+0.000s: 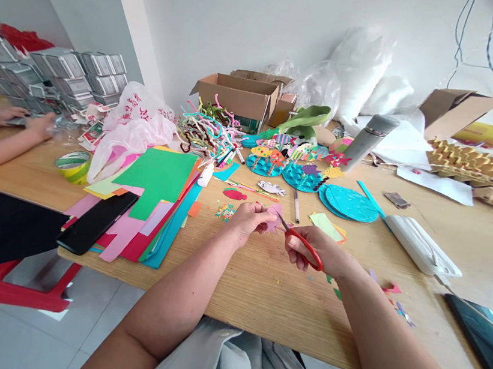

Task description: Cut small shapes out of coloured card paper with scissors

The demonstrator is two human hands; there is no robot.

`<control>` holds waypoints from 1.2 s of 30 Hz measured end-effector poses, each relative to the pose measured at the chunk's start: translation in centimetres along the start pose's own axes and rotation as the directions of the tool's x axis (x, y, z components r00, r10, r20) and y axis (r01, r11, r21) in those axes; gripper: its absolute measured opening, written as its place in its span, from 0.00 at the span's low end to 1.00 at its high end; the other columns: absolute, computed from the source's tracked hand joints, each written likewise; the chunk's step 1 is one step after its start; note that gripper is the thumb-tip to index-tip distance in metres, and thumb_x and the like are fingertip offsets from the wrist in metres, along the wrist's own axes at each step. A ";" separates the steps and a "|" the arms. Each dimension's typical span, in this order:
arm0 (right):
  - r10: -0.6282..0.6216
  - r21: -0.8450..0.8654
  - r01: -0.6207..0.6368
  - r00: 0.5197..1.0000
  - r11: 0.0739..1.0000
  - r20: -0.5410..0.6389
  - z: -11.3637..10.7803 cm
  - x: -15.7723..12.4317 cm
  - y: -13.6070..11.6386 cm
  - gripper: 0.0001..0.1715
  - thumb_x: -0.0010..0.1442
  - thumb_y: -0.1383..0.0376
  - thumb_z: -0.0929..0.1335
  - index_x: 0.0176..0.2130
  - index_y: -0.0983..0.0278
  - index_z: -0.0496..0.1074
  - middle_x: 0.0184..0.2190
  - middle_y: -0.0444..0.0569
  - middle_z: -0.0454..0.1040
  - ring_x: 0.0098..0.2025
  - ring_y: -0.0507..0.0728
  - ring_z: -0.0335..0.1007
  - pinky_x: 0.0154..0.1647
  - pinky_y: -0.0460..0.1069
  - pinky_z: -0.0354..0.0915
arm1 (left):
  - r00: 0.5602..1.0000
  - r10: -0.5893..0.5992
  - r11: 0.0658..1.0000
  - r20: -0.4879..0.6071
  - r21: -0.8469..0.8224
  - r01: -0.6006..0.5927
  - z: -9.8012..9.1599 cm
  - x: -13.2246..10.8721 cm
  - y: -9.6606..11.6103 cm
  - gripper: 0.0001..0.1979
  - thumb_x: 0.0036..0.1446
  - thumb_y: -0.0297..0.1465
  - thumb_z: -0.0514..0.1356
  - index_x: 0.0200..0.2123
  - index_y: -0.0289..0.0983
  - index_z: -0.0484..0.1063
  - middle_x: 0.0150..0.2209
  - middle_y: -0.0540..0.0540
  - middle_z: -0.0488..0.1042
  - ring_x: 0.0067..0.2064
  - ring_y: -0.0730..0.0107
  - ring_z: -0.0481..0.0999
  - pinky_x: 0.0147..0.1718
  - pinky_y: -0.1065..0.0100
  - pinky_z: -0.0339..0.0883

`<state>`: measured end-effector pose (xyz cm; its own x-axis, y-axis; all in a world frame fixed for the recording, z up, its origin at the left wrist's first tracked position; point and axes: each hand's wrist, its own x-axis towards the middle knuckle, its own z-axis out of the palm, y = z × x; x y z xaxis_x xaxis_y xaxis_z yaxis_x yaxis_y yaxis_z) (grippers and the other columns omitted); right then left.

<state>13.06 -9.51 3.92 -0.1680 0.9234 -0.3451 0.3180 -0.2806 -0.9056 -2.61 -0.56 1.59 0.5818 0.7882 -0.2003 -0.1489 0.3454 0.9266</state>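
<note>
Between the fingers of my left hand (pixel 251 220) is a small piece of pinkish-purple paper (pixel 274 215), held just above the wooden table. My right hand (pixel 316 248) is wrapped round red-handled scissors (pixel 308 250), whose blades reach to the paper's right edge. Past my hands lie a red paper fish shape (pixel 234 194), a white patterned fish (pixel 271 188) and a pen (pixel 296 205). Tiny coloured scraps (pixel 225 213) form a little pile left of them. Pale green paper (pixel 326 226) rests behind my right hand.
Stacked coloured paper (pixel 158 175) and a black phone (pixel 97 224) lie left. Blue discs (pixel 352 202), decorated fish, pipe cleaners (pixel 209 129) and a grey bottle (pixel 370 139) stand or lie farther back. A white power bank-like case (pixel 422 244) is right. Another person's hands (pixel 39 124) work far left.
</note>
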 end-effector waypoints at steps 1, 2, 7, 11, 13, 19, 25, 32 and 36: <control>0.001 0.000 -0.001 1.000 1.000 -0.002 0.0 0.0 0.0 0.25 0.49 0.47 0.70 0.23 0.65 0.65 0.16 0.43 0.69 0.15 0.47 0.64 0.13 0.40 0.59 | 1.000 -0.001 1.000 0.003 -0.004 0.001 0.0 0.0 0.0 0.10 0.36 0.33 0.63 0.19 0.33 0.65 0.16 0.53 0.65 0.18 0.81 0.61 0.19 0.74 0.52; 0.002 -0.001 -0.002 1.000 1.000 -0.004 0.1 0.0 -0.1 0.25 0.49 0.46 0.70 0.23 0.65 0.65 0.16 0.43 0.69 0.15 0.47 0.64 0.13 0.40 0.59 | 1.000 -0.001 1.000 0.005 -0.007 0.001 0.0 -0.1 0.1 0.10 0.36 0.33 0.63 0.19 0.33 0.65 0.16 0.53 0.65 0.18 0.81 0.61 0.19 0.74 0.52; -0.013 -0.007 0.013 1.000 1.000 0.002 0.2 -0.2 -0.5 0.28 0.48 0.43 0.69 0.22 0.65 0.65 0.17 0.44 0.69 0.15 0.48 0.64 0.14 0.42 0.61 | 1.000 -0.005 1.000 0.004 -0.014 0.005 0.0 -0.1 0.1 0.11 0.35 0.33 0.64 0.19 0.33 0.65 0.16 0.52 0.66 0.18 0.81 0.62 0.19 0.74 0.52; -0.031 -0.016 0.031 0.999 0.999 0.022 0.2 -0.3 -0.7 0.29 0.48 0.42 0.68 0.21 0.65 0.66 0.18 0.45 0.69 0.17 0.49 0.66 0.16 0.43 0.62 | 1.000 0.001 1.000 0.009 -0.004 -0.001 0.0 -0.1 0.0 0.11 0.35 0.33 0.64 0.19 0.33 0.66 0.16 0.52 0.66 0.18 0.80 0.62 0.20 0.73 0.53; -0.033 -0.016 0.033 0.999 0.999 0.021 0.2 -0.2 -0.8 0.29 0.48 0.42 0.68 0.22 0.66 0.66 0.18 0.45 0.70 0.17 0.49 0.66 0.17 0.43 0.62 | 1.000 0.002 1.000 0.012 -0.006 -0.002 0.0 -0.1 -0.1 0.11 0.35 0.33 0.64 0.19 0.33 0.66 0.17 0.52 0.66 0.18 0.81 0.62 0.20 0.73 0.53; -0.035 -0.015 0.035 0.999 0.999 0.010 0.2 -0.2 -0.7 0.30 0.49 0.41 0.67 0.23 0.66 0.66 0.18 0.46 0.70 0.17 0.49 0.66 0.17 0.44 0.63 | 1.000 -0.022 0.999 0.017 -0.049 0.023 0.0 0.0 -0.2 0.11 0.36 0.33 0.65 0.21 0.32 0.68 0.18 0.51 0.67 0.19 0.80 0.63 0.21 0.73 0.54; -0.033 -0.011 0.033 0.999 0.999 0.003 0.1 -0.2 -0.4 0.29 0.50 0.42 0.67 0.24 0.66 0.66 0.19 0.46 0.71 0.17 0.50 0.66 0.16 0.44 0.62 | 0.999 -0.039 0.996 0.020 -0.081 0.041 0.0 0.0 -0.3 0.12 0.36 0.32 0.66 0.21 0.32 0.67 0.19 0.51 0.67 0.20 0.80 0.64 0.21 0.73 0.54; -0.027 -0.008 0.027 1.000 1.000 -0.013 0.2 -0.2 -0.3 0.26 0.52 0.45 0.67 0.23 0.65 0.66 0.18 0.45 0.70 0.16 0.49 0.66 0.15 0.43 0.62 | 0.998 -0.055 0.994 0.023 -0.093 0.057 0.1 0.0 -0.2 0.11 0.36 0.31 0.66 0.22 0.32 0.68 0.19 0.51 0.67 0.20 0.80 0.64 0.21 0.74 0.54; -0.026 -0.007 0.026 1.000 1.000 -0.004 0.1 -0.2 -0.4 0.26 0.51 0.45 0.67 0.22 0.65 0.65 0.17 0.45 0.69 0.15 0.49 0.65 0.14 0.43 0.61 | 0.999 -0.047 0.995 0.022 -0.089 0.049 0.1 0.0 -0.3 0.11 0.36 0.31 0.66 0.22 0.32 0.67 0.19 0.51 0.67 0.20 0.80 0.64 0.21 0.74 0.54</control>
<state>12.83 -9.61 4.30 -0.1726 0.9315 -0.3202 0.3196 -0.2546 -0.9127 -2.52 -0.68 1.37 0.6058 0.7597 -0.2365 -0.1910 0.4274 0.8837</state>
